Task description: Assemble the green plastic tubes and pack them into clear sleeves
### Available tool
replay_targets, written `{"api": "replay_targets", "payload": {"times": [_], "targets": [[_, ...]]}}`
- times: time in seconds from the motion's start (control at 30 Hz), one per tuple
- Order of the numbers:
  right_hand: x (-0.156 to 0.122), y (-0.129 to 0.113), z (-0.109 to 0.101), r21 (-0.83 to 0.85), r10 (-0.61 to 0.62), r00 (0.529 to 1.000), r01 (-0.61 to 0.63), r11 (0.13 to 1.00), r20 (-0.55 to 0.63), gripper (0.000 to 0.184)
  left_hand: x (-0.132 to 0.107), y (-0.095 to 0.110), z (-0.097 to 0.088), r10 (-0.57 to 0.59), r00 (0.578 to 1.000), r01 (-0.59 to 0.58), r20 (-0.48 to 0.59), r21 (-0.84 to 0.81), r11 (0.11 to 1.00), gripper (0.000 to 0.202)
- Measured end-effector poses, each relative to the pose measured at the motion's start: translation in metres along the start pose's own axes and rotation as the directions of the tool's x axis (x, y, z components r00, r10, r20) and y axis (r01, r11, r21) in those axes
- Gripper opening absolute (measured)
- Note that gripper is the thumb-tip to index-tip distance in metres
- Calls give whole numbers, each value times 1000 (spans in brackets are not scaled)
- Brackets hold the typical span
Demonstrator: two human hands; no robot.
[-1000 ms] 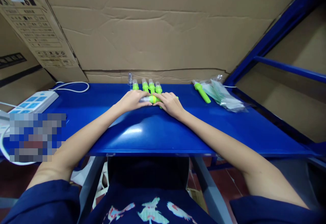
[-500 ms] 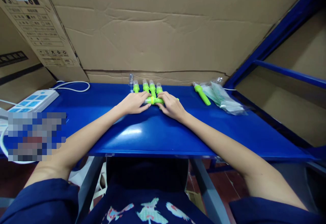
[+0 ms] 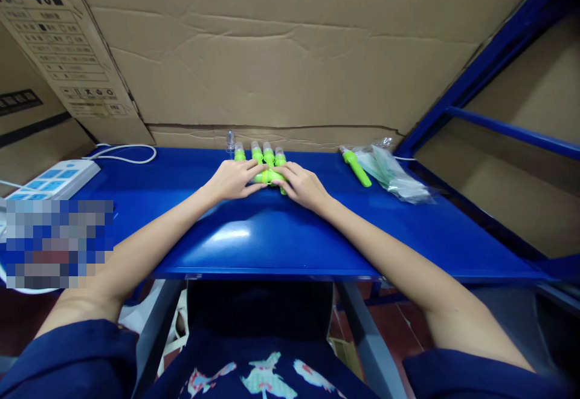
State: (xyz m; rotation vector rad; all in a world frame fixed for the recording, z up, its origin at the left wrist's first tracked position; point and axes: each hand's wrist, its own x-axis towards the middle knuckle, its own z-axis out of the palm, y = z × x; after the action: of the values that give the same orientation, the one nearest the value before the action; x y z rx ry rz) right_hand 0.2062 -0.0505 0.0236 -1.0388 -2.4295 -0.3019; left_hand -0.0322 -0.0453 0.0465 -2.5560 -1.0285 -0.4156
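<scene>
My left hand (image 3: 235, 179) is closed with the fingertips around the clear-capped end of a bright green stick (image 3: 274, 175) that has a yellow band near its cap. My right hand (image 3: 302, 186) grips the green handle of the same stick, which lies crosswise between both hands. Just behind, several like green sticks with clear caps, one of them a capped green stick (image 3: 239, 152), lie in a row on the table, their lower parts partly hidden by my fingers. To their left stands a loose clear cap (image 3: 231, 141).
On the blue table (image 3: 272, 242), another green stick (image 3: 356, 168) lies at the right beside a clear plastic bag (image 3: 401, 175) with pale green and white contents. At the left is a white power strip (image 3: 57, 178) with a cable (image 3: 129, 160). A cardboard wall (image 3: 294, 54) closes off the back.
Both hands keep hold of the green stick, and less of it shows now between and beyond them. The fingers have shifted slightly; the whole view has moved a little.
</scene>
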Motion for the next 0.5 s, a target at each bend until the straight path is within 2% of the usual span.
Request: {"api": "replay_targets", "payload": {"times": [0.13, 0.23, 0.33, 0.43, 0.5], "targets": [[2, 11, -5, -11, 36, 997, -37, 999, -68, 52, -1, -13, -5, -82, 995, 83, -55, 10, 997, 56], [1, 26, -5, 15, 89, 981, -88, 996, -175, 42, -3, -23, -5, -135, 988, 134, -71, -18, 991, 57], [-2, 39, -3, 117, 42, 968, -14, 993, -247, 33, -6, -28, -3, -143, 988, 141, -60, -48, 989, 57], [-6, 41, -2, 194, 19, 974, 25, 981, -224, 38, -8, -27, 0, -115, 992, 112, -58, -48, 992, 60], [-8, 36, -2, 265, 97, 985, -55, 963, -146, 50, -8, -25, 2, -83, 995, 81, -62, -37, 996, 67]]}}
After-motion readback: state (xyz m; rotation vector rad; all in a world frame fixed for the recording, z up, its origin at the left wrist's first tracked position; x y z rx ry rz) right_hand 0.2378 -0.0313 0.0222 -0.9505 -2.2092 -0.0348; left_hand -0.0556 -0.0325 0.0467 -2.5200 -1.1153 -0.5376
